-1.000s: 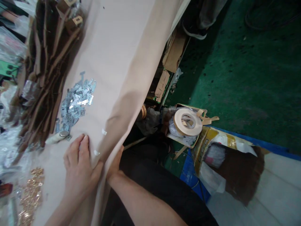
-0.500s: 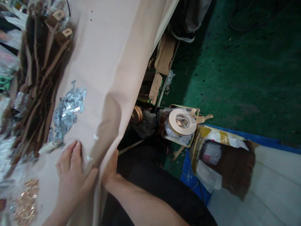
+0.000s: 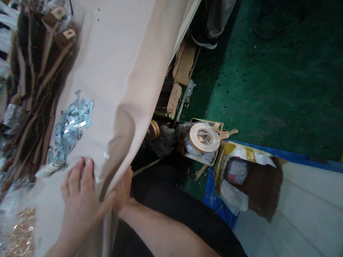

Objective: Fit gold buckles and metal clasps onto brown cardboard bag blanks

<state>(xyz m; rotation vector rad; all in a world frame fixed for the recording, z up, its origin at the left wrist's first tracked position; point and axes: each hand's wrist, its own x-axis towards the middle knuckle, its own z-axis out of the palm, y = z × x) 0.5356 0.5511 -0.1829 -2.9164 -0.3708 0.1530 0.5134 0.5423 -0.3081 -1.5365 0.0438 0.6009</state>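
A beige sheet (image 3: 128,46) of smooth material covers the table and bulges in a fold over its near edge. My left hand (image 3: 80,203) lies on this sheet, fingers stretched forward and thumb out toward the edge. At the hanging edge, my right hand (image 3: 123,189) touches the sheet from the outer side, close to my left thumb; its fingers are mostly hidden. Just ahead of my left fingertips are a pale cylindrical object with a metal end (image 3: 50,167) and a pile of small silvery metal pieces (image 3: 71,128). Two small white scraps (image 3: 106,155) lie by the fold.
Brown straps (image 3: 37,85) are heaped at the left, with gold-coloured metal pieces (image 3: 23,232) below. Beside the table, a roll of beige tape (image 3: 194,137) sits on a box near an open carton (image 3: 222,167). Another person's shoe (image 3: 203,39) is on the green floor.
The view has shifted slightly, so most things appear further left. My left thumb and right hand have come together at the sheet's edge, and more of the right hand shows.
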